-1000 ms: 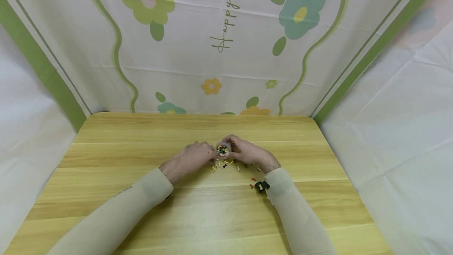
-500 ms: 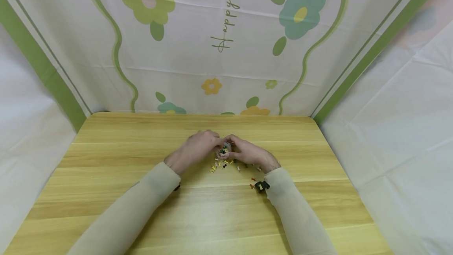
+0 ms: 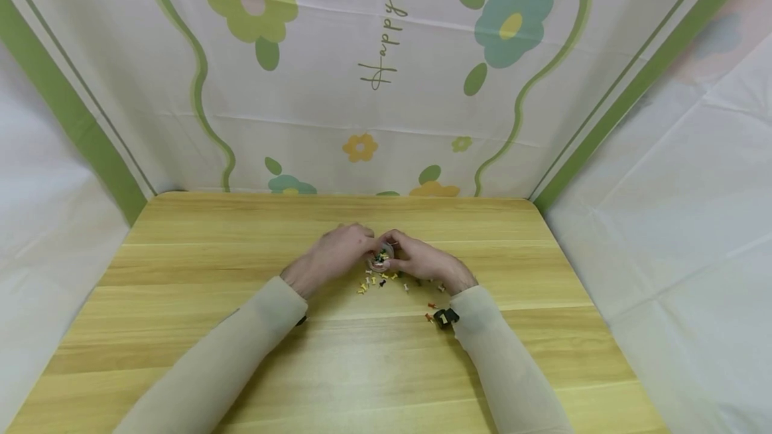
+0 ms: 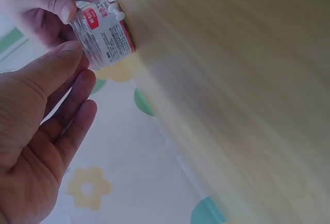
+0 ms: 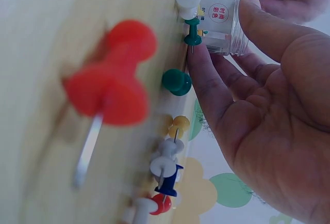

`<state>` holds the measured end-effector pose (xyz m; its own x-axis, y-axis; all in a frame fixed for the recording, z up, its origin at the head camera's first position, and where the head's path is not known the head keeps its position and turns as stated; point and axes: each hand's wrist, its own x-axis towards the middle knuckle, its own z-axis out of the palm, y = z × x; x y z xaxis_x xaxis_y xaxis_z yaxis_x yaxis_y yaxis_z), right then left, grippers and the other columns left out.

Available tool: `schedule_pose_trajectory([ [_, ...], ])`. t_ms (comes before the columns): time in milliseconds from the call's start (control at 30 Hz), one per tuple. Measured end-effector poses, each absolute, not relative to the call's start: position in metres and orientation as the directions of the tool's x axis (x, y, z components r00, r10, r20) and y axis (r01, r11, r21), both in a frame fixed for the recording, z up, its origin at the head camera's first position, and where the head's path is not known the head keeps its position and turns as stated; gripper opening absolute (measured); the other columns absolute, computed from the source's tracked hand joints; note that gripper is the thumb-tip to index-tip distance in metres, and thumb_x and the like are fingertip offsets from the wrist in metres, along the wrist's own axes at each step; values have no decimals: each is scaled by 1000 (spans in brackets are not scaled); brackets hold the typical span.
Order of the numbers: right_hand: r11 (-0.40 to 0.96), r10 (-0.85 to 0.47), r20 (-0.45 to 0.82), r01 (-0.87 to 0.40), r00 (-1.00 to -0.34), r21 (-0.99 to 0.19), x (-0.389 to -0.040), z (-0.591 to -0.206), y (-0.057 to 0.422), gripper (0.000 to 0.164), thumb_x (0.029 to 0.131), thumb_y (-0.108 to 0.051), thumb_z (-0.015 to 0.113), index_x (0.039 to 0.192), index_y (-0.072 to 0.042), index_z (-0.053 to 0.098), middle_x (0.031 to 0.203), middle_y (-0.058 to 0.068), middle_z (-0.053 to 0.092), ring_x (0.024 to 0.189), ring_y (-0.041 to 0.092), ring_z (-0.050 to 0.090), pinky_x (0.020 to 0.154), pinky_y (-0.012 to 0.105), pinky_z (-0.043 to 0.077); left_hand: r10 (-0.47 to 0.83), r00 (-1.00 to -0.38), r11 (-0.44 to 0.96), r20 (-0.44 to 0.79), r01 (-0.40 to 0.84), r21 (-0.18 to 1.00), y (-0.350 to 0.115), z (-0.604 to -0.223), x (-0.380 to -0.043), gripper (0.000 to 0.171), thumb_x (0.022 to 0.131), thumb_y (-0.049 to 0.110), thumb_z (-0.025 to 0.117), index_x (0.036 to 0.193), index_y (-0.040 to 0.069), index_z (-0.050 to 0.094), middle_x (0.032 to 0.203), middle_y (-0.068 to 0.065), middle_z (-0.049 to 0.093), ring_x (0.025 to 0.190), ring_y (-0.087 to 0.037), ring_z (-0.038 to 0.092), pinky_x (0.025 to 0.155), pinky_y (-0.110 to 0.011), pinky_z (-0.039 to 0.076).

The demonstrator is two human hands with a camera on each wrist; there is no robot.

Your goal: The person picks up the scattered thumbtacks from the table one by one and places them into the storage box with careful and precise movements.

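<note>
A small clear jar (image 4: pixel 109 37) with a white and red label stands on the table, with coloured push pins visible inside it in the head view. My right hand (image 3: pixel 429 264) holds it from the right, thumb and fingers around its wall. At its mouth are the bent fingers of my left hand (image 3: pixel 338 253). Whether a pin is between those fingertips is hidden. Loose yellow, white and dark push pins (image 3: pixel 374 280) lie just in front of the jar. Close to the right wrist camera is a red push pin (image 5: pixel 111 74), with green pins (image 5: pixel 177 82) farther along.
The wooden table (image 3: pixel 362 367) spreads out around the hands. More red pins (image 3: pixel 429 317) lie by the right wrist, near its black camera mount (image 3: pixel 446 317). A floral cloth (image 3: pixel 326 86) hangs behind the table's far edge, and white cloth walls rise at both sides.
My left hand has moved from the table left of the jar, up and right to the jar's mouth, and stays there. The right hand and jar have kept their place.
</note>
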<state>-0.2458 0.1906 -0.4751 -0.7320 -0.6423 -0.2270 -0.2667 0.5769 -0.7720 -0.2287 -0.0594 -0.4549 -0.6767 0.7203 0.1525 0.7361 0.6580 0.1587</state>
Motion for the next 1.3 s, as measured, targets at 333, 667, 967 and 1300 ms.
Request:
schedule_pose_trajectory([
  [333, 594, -631, -248, -252, -735, -764, -247, -477, 191, 49, 120, -22, 70, 165, -12, 52, 171, 18, 62, 166, 40, 57, 138, 59, 48, 785, -608, 610, 120, 792, 17, -67, -453, -207, 18, 104, 11, 87, 121, 18, 90, 110, -3, 87, 98, -20, 79, 84, -35, 70],
  [667, 605, -620, -249, -252, -744, -755, -247, -478, 191, 50, 120, -20, 70, 166, -11, 52, 171, 19, 62, 166, 40, 56, 139, 59, 47, 823, -565, 568, 58, 820, -72, -71, -461, -189, 11, 106, 13, 87, 115, 19, 86, 111, 0, 87, 92, -16, 76, 77, -29, 66],
  [967, 607, -622, -245, -260, -743, -751, -247, -478, 190, 48, 120, -18, 69, 165, -11, 52, 168, 19, 64, 162, 39, 60, 137, 58, 50, 822, -569, 569, 29, 820, -54, -68, -468, -187, 7, 110, 17, 82, 103, 18, 83, 107, 2, 85, 89, -15, 70, 78, -34, 65],
  [1300, 608, -624, -236, -272, -745, -746, -247, -478, 191, 48, 120, -17, 70, 164, -11, 52, 170, 19, 63, 165, 40, 57, 139, 59, 47, 799, -601, 601, 22, 799, 6, -71, -470, -185, 20, 109, 8, 82, 92, 17, 77, 82, 4, 69, 72, -9, 43, 62, -23, 44],
])
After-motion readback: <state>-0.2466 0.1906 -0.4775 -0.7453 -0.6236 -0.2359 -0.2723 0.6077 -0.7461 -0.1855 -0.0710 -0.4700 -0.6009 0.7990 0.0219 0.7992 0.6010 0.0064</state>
